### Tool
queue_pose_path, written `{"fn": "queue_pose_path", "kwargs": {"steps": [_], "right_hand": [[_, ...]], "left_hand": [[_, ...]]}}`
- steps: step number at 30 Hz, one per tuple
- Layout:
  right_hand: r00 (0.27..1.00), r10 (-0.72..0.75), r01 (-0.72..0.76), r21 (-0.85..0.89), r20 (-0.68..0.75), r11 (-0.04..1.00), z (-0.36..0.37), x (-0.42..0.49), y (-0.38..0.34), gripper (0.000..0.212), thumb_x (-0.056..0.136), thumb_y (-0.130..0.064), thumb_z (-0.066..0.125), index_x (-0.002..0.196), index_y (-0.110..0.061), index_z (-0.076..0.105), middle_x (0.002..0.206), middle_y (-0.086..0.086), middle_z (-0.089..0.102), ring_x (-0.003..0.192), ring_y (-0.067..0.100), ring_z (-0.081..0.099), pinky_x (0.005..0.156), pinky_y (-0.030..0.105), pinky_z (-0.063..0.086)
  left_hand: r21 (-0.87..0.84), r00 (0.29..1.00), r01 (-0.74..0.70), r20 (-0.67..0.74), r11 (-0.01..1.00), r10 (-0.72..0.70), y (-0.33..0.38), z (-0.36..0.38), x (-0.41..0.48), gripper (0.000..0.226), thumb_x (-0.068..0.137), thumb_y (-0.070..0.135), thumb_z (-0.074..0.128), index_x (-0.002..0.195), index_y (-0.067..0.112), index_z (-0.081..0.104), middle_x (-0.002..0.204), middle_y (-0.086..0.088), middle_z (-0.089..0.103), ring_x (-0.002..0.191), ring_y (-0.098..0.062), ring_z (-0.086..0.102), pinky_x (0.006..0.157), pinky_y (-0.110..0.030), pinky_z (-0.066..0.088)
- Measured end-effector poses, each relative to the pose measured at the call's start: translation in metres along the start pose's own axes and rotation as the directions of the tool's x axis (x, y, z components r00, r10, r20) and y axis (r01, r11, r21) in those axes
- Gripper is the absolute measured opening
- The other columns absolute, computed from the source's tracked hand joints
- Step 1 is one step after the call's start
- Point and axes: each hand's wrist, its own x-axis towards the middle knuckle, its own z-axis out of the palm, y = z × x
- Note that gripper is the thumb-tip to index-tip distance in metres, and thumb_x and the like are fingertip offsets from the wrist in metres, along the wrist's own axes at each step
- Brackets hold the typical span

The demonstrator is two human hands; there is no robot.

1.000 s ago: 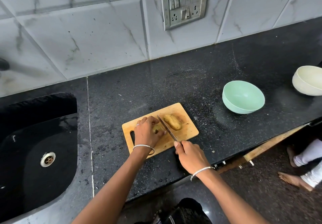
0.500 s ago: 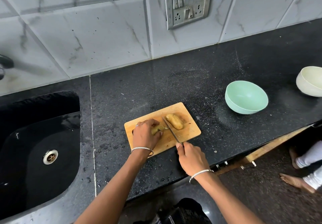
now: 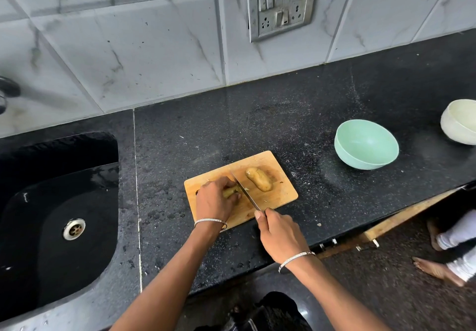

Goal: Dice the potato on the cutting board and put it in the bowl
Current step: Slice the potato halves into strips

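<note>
At the left of the cutting board (image 3: 283, 196) the left hand (image 3: 215, 200) curls its fingers over a potato piece (image 3: 230, 191); the knife (image 3: 244, 192), gripped in the closed right hand (image 3: 279, 235), stands just beside them. The potato half (image 3: 258, 179) lies toward the far right corner, the mint-green bowl (image 3: 365, 145) further right. If the piece rolls, the blade may catch a fingertip.

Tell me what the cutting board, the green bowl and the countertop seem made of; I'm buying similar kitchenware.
Cutting board: likely wood or bamboo, matte tan with faint grain and scuffs. Green bowl: probably plastic or melamine, uniform mint, smooth with soft sheen; glazed ceramic is possible. Countertop: seems polished black granite, finely speckled, faintly reflective.
</note>
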Motion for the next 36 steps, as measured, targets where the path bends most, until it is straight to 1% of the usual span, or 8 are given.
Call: {"fn": "queue_pose_path", "kwargs": {"steps": [3,7,10,12,18,22,30,36], "right_hand": [[1.000,0.012,-0.012,-0.015,0.015,1.000,-0.002,0.000,-0.004,0.039,0.103,-0.047,0.024,0.086,-0.021,0.047,0.083,0.005,0.059,0.083,0.034,0.062,0.067,0.040,0.046],[0.999,0.041,-0.040,-0.037,0.008,0.998,0.002,0.009,-0.019,0.036,0.104,-0.042,0.027,0.101,-0.017,0.053,0.098,0.008,0.064,0.092,0.034,0.062,0.067,0.037,0.044],[0.999,0.053,-0.052,-0.043,0.011,0.998,0.005,0.016,-0.025,0.035,0.104,-0.041,0.029,0.101,-0.017,0.054,0.103,0.010,0.065,0.096,0.035,0.062,0.067,0.036,0.042],[0.999,0.047,-0.047,-0.061,0.005,0.997,0.008,0.015,-0.022,0.036,0.104,-0.041,0.029,0.101,-0.016,0.054,0.102,0.010,0.065,0.095,0.036,0.063,0.066,0.036,0.043],[0.999,0.036,-0.036,-0.101,-0.010,0.994,0.011,0.010,-0.018,0.037,0.104,-0.041,0.029,0.105,-0.013,0.053,0.101,0.011,0.064,0.094,0.037,0.063,0.062,0.035,0.035],[1.000,0.018,-0.017,-0.073,0.007,0.997,0.007,0.010,-0.015,0.038,0.104,-0.042,0.028,0.104,-0.014,0.053,0.100,0.011,0.063,0.093,0.037,0.062,0.064,0.035,0.035],[0.998,0.004,-0.005,-0.017,-0.056,1.000,0.009,0.006,-0.016,0.039,0.104,-0.042,0.026,0.100,-0.014,0.052,0.095,0.013,0.064,0.090,0.038,0.062,0.063,0.037,0.037],[0.997,0.001,-0.001,0.001,-0.080,1.000,0.007,0.005,-0.016,0.037,0.105,-0.042,0.026,0.097,-0.015,0.051,0.093,0.011,0.065,0.089,0.037,0.062,0.061,0.036,0.035]], "left_hand": [[-0.032,1.000,0.016,-0.003,0.999,-0.016,0.000,0.000,-0.001,0.025,0.071,0.026,0.081,0.095,0.025,0.074,0.094,0.010,0.074,0.088,-0.016,0.068,0.078,-0.031,0.052],[-0.049,1.000,0.020,-0.010,0.999,-0.020,-0.001,0.001,0.000,0.025,0.071,0.024,0.082,0.096,0.025,0.075,0.093,0.011,0.074,0.087,-0.014,0.069,0.079,-0.029,0.053],[-0.045,1.000,0.021,-0.019,0.999,-0.022,0.000,0.000,-0.001,0.023,0.072,0.022,0.081,0.094,0.024,0.075,0.093,0.010,0.075,0.087,-0.015,0.069,0.080,-0.032,0.054],[-0.035,1.000,0.022,-0.020,0.999,-0.023,0.001,0.000,-0.002,0.023,0.072,0.022,0.081,0.094,0.023,0.075,0.093,0.009,0.075,0.087,-0.016,0.069,0.080,-0.033,0.054],[-0.022,0.999,0.031,-0.015,0.999,-0.031,0.002,0.001,-0.002,0.022,0.073,0.025,0.081,0.094,0.025,0.075,0.090,0.008,0.075,0.084,-0.018,0.069,0.075,-0.033,0.053],[-0.035,0.999,0.033,-0.017,0.999,-0.033,0.001,0.001,-0.002,0.022,0.072,0.026,0.081,0.093,0.024,0.075,0.091,0.010,0.075,0.084,-0.016,0.069,0.075,-0.032,0.053],[-0.017,1.000,0.021,-0.001,1.000,-0.021,-0.001,0.002,-0.001,0.025,0.070,0.027,0.082,0.093,0.027,0.071,0.091,0.012,0.074,0.083,-0.017,0.069,0.075,-0.036,0.054],[-0.032,1.000,0.029,-0.007,0.999,-0.029,-0.002,0.002,-0.001,0.024,0.070,0.027,0.083,0.090,0.027,0.070,0.090,0.013,0.073,0.083,-0.015,0.068,0.076,-0.034,0.054]]}}
